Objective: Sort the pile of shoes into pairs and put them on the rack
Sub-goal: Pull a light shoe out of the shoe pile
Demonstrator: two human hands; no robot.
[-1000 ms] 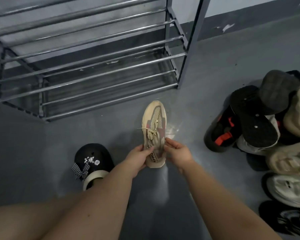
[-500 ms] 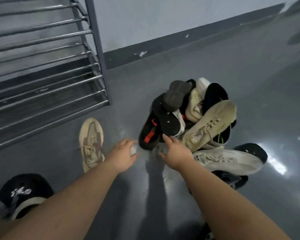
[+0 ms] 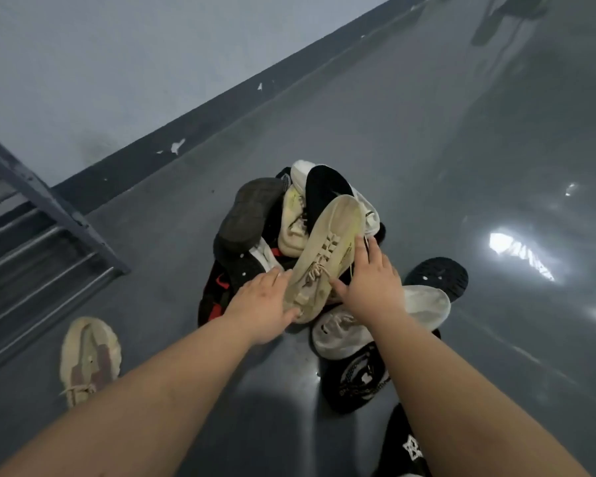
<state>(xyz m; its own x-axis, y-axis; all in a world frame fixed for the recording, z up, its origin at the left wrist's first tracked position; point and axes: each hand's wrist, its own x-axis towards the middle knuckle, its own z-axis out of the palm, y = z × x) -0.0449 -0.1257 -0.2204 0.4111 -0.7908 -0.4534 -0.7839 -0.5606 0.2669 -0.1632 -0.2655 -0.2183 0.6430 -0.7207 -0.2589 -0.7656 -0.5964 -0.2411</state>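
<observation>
Shoes (image 3: 310,235) piled on glossy grey floor (image 3: 461,149) nr wall (image 3: 83,63).

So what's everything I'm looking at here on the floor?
Beige sneaker: one, on top of the pile, between both hands.
Tan-and-pink sneaker: one, alone on the floor, lower left.
Shoe pile: one heap, mostly black, white and cream shoes, centre; exact count unclear.
White sneaker: one, at the pile's right edge.
Black shoe: one, sole up, right of the pile.
Rack: one, grey metal, left edge.
Floor: grey, glossy.
Left hand: on the beige sneaker's heel end.
Right hand: on its right side.
</observation>
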